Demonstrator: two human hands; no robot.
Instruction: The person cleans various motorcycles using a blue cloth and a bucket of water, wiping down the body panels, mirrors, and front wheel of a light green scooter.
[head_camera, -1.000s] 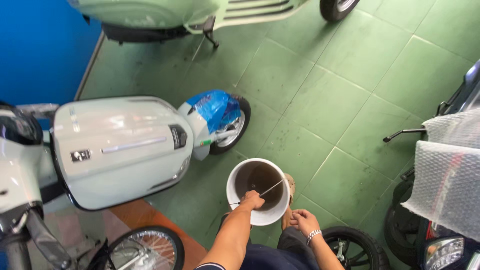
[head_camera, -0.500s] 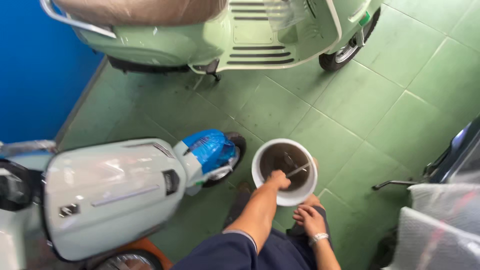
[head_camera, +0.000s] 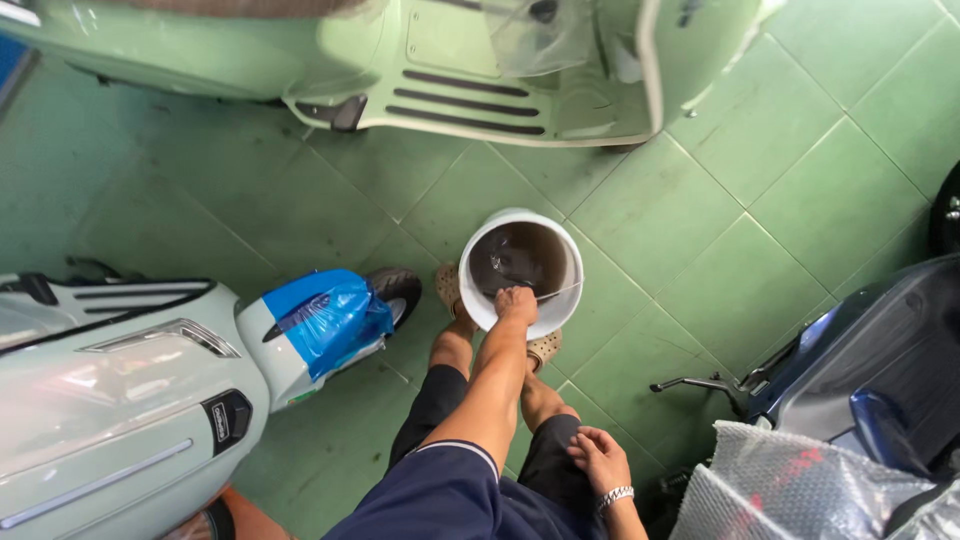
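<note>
Left hand fingers clenched on the thin wire handle of the round white plastic bucket; dark liquid inside, probably heavy and sloshy. Right hand loosely curled, empty.

Your white bucket looks like smooth plastic with a thin wire handle. Floor is matt green tile, kinda scuffed. The scooter has glossy paint, with crinkly blue plastic film on its fender.

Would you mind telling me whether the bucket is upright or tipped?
Upright: the bucket hangs by its handle from the left hand, its mouth facing up.
</note>
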